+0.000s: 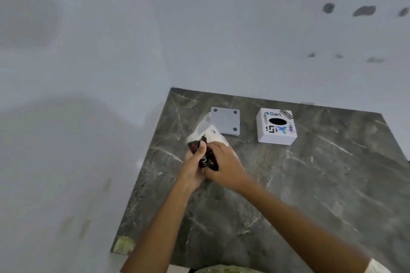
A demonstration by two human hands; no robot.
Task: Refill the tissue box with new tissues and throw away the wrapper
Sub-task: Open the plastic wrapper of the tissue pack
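Note:
A pack of tissues (207, 137) in a clear and black printed wrapper is held over the dark marble table (310, 184). My left hand (194, 168) grips its near end from the left, thumb on the black print. My right hand (226, 165) pinches the same end from the right. White tissues show through the clear far part of the wrapper. A white square tissue box (276, 126) with stickers and an oval hole on top stands at the back right of the table. Its grey flat base plate (225, 121) lies beside it, just behind the pack.
White walls close in at the back and on the left. The table's left edge runs diagonally, with a chipped greenish corner (124, 244) near me. A patterned cloth edge (221, 269) shows at the bottom.

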